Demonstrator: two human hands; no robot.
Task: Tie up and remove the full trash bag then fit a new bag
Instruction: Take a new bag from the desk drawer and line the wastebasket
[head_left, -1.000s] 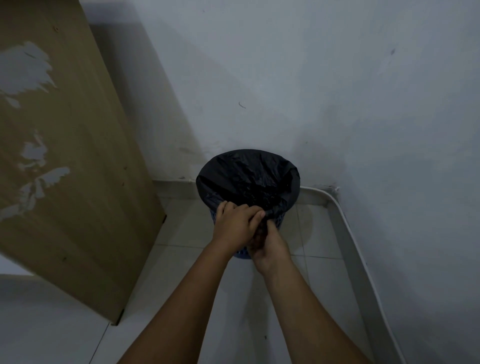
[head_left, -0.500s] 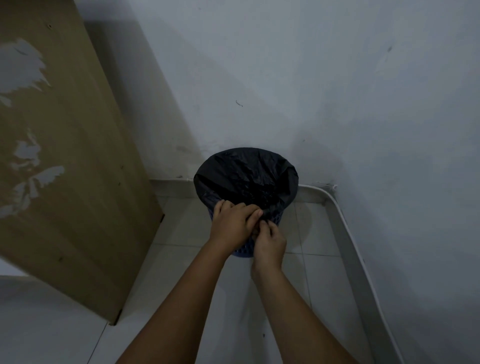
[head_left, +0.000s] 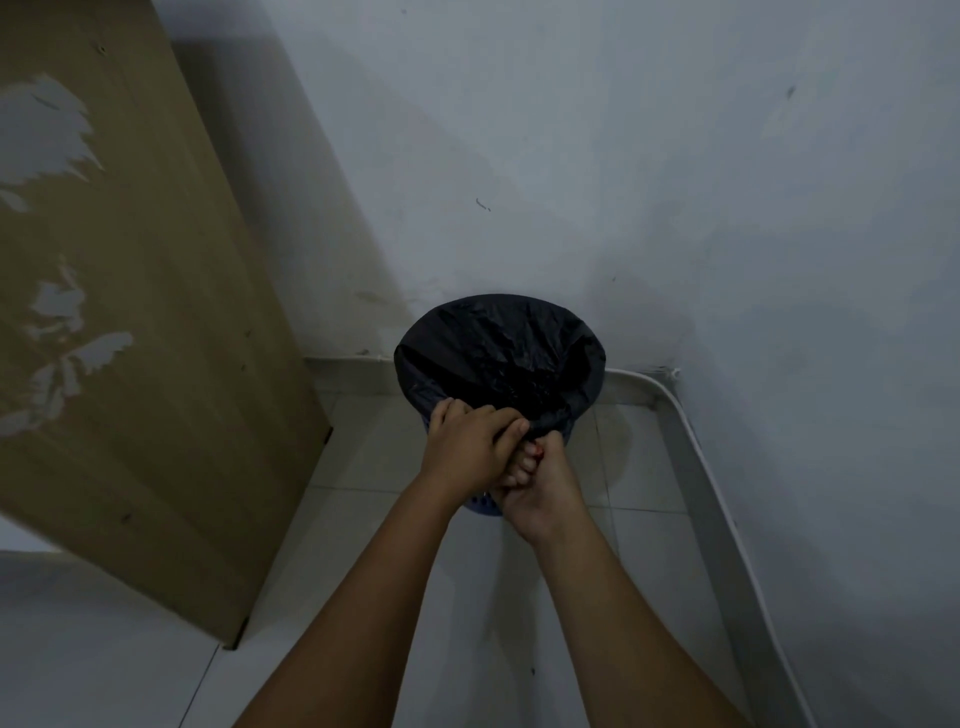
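Head-camera view, looking down into a dim corner: two bare forearms are stretched forward over pale floor tiles (head_left: 363, 519), and both hands are met at the near rim of a small bin. The left hand (head_left: 467, 449) is curled over the rim, its fingers closed on the black trash bag (head_left: 498, 353) where the plastic is folded outward; the right hand (head_left: 537, 488) is tucked just beneath and against it, fingers bent, apparently pinching the same bunched edge, though exactly what is caught there cannot be made out. The bag is seen stretched open across the mouth of the blue bin (head_left: 485, 503), only a sliver of whose latticed wall is shown below the hands. By this evidence the job is judged barely begun: the rim is being freed at one point, while gathering, knotting, lifting out and fitting a fresh liner are all left, and no new bag is in sight. Room is limited beyond the bin by white walls (head_left: 623, 182) meeting at the corner, with a pale pipe (head_left: 691, 441) run along the right skirting and a leaning wooden board (head_left: 156, 338) on the left; open floor is offered only toward the person.
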